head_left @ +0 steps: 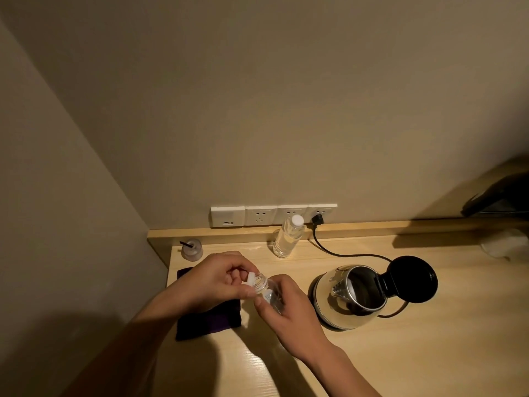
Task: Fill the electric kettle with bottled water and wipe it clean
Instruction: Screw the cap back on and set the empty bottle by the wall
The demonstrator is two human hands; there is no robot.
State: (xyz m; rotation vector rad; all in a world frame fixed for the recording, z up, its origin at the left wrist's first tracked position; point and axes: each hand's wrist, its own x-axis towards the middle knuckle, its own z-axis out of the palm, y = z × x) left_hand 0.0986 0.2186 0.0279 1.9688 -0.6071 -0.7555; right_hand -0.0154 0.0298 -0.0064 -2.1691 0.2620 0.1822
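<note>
My right hand (289,313) grips a clear water bottle (267,293) by its body, neck tilted up and left. My left hand (213,279) pinches its white cap (251,279) just off the bottle's open mouth. The steel electric kettle (347,299) stands on its base to the right, its black lid (412,279) swung fully open. A dark purple cloth (211,322) lies folded on the wooden counter (400,353), partly under my left hand. A second, capped bottle (287,236) stands upright by the back wall.
A black cord (337,252) runs from the kettle base to a plug in the wall socket strip (272,215). A small glass jar (192,250) with a dark stick sits at the back left corner. A pale object lies at the far right edge.
</note>
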